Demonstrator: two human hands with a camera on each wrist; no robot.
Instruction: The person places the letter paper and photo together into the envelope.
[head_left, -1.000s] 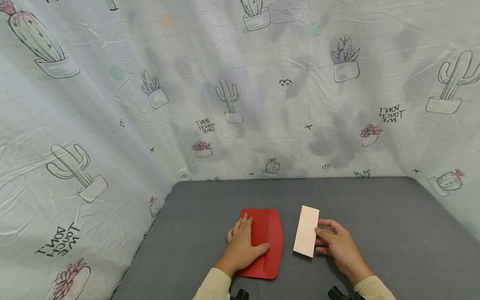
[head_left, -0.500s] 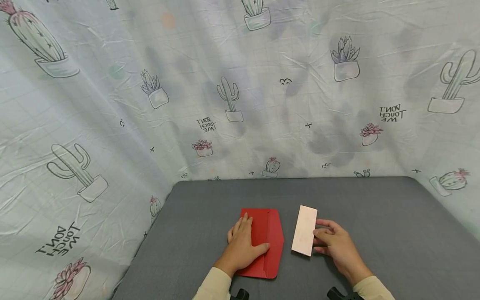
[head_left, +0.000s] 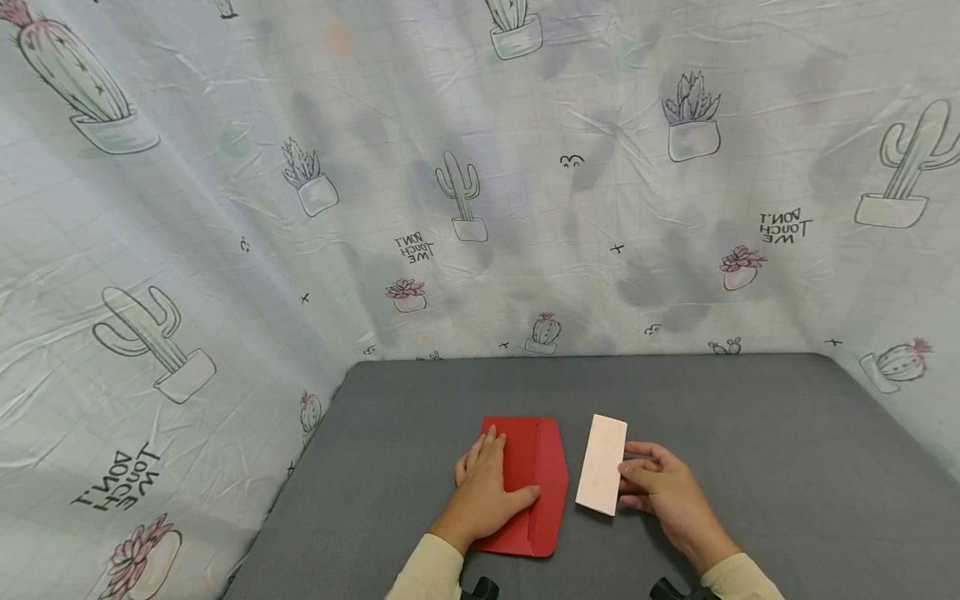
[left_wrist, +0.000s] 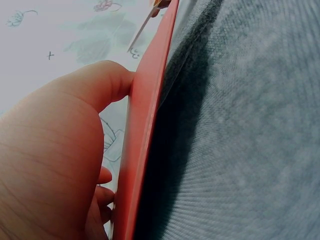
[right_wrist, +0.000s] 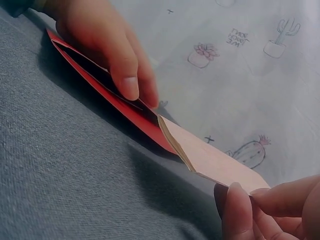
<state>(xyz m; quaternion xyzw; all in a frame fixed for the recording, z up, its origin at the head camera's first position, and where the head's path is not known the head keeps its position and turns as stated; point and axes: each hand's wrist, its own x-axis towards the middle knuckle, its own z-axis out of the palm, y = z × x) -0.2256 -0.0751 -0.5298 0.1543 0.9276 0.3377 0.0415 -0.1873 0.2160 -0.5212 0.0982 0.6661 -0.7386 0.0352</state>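
A red envelope (head_left: 551, 492) lies on the grey table, its flap spread to the right. My left hand (head_left: 480, 496) rests flat on top of it, thumb across the panel near the flap's fold. In the right wrist view the envelope's mouth (right_wrist: 135, 117) gapes below the left thumb. My right hand (head_left: 671, 498) pinches the right edge of a folded pale pink paper (head_left: 600, 467) between thumb and fingers. Layered folds show along the paper's end (right_wrist: 220, 160). It hangs tilted close over the table, just right of the flap in the head view.
The grey cloth-covered table (head_left: 375, 433) extends around both hands to a back edge. Behind it and on the left hangs a white curtain (head_left: 525, 233) printed with cacti. Dark wrist mounts (head_left: 483, 588) show at the bottom.
My right hand has carried the folded paper slightly left, nearer the envelope's flap. The left hand and the envelope have stayed in place.
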